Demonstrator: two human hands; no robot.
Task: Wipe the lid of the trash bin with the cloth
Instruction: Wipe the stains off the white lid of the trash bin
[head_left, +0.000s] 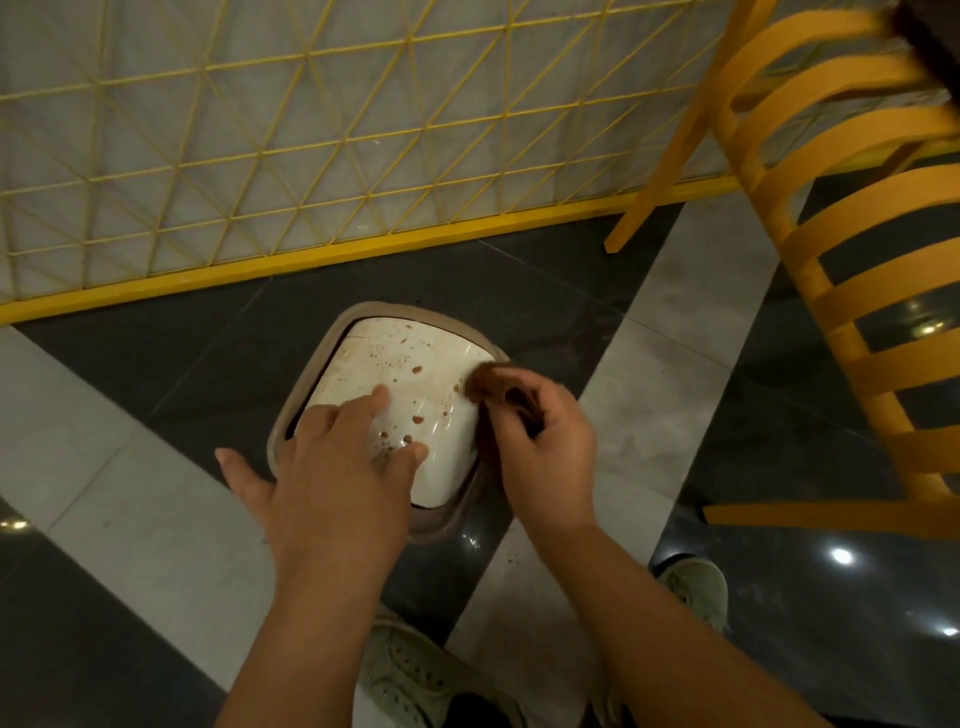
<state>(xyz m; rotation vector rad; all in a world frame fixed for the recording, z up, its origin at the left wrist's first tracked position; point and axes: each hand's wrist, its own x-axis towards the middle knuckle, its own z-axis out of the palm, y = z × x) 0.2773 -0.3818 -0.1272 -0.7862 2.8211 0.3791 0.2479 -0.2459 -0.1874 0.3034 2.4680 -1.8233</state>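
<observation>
A small trash bin stands on the floor below me, with a taupe rim (311, 374) and a white lid (415, 358) spotted with brown stains. My left hand (337, 457) lies flat with fingers spread on the lid's near left part. My right hand (545, 441) is at the lid's right edge, closed around a dark brown cloth (493, 384) that is bunched up and blurred. The cloth touches the lid's right side.
A yellow slatted chair (831, 218) stands to the right, one leg (665, 171) reaching down near the bin. A yellow wire grid fence (311, 130) on a yellow base runs behind the bin. My shoes (415, 670) are on the tiled floor below.
</observation>
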